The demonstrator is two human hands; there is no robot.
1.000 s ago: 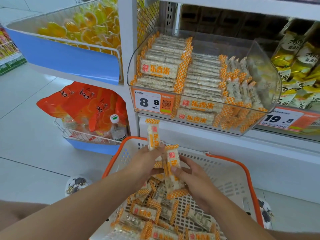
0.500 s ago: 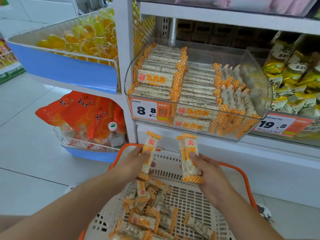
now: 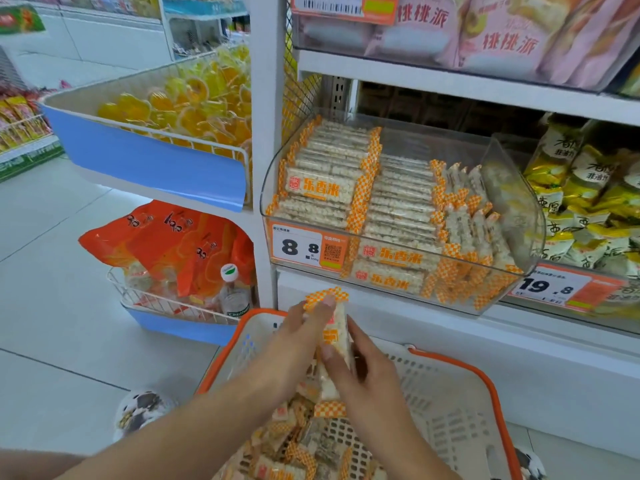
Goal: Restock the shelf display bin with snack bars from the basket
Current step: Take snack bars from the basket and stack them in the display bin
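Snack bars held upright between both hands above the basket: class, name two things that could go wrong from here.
1. The snack bars are only pinched between the left hand and right hand; a loose grip could drop one back into the basket.
2. The display bin looks nearly full, so added bars may slide over its low front.

Your left hand [image 3: 298, 336] and right hand [image 3: 360, 372] cover most of the snack bars [image 3: 334, 337] you grip, so you can't count them; the basket [image 3: 450, 403] runs off the bottom edge, and the price tag's [image 3: 304, 247] small print blurs
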